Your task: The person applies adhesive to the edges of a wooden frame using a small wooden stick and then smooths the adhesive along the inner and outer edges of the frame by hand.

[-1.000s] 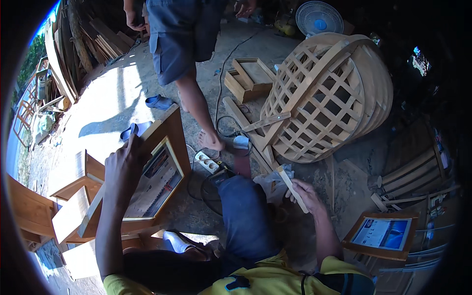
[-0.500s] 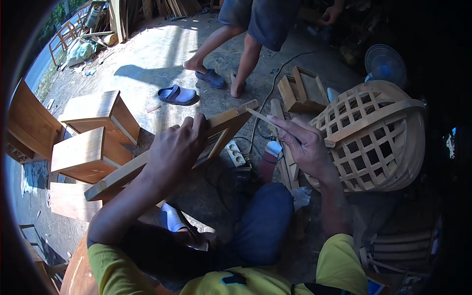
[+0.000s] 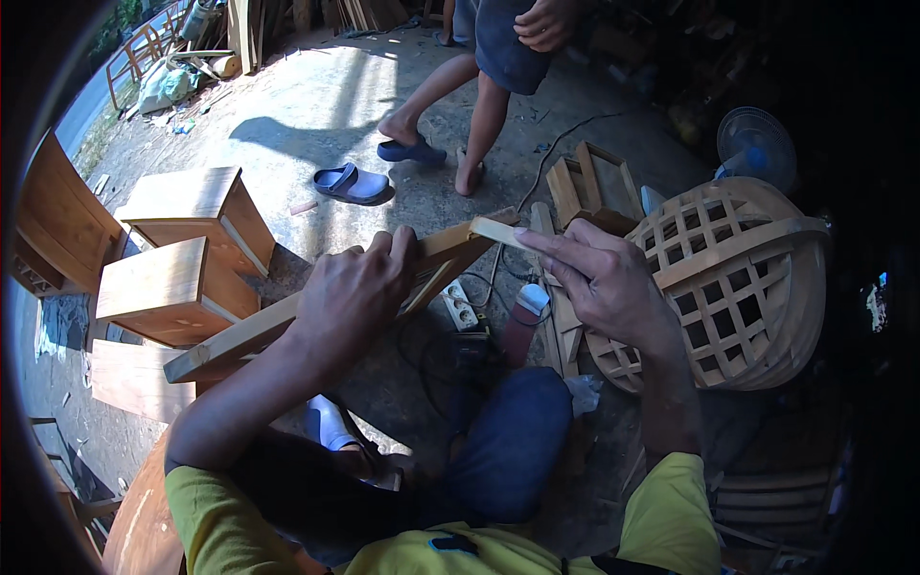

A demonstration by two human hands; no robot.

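Observation:
My left hand [image 3: 350, 287] is closed around the upper bar of a wooden frame [image 3: 235, 338], which slants up from lower left to the middle. In my right hand [image 3: 613, 283], a short, flat, pale wooden strip [image 3: 496, 232] is pinched between thumb and fingers. The strip's free end meets the frame's bar near its far end; whether it goes into the bar or only rests on it I cannot tell. My left forearm and hand hide part of the frame.
Wooden cabinets [image 3: 168, 292] stand at left. A lattice wooden piece [image 3: 728, 297] and a fan [image 3: 755, 144] are at right. On the floor lie a power strip [image 3: 459, 305], a cable and a blue clog [image 3: 352, 183]. Another person's legs [image 3: 494, 125] are ahead.
My right hand has turned the strip, so its broad face now shows, and its tip sits slightly lower on the bar. The other person's foot and hand have shifted.

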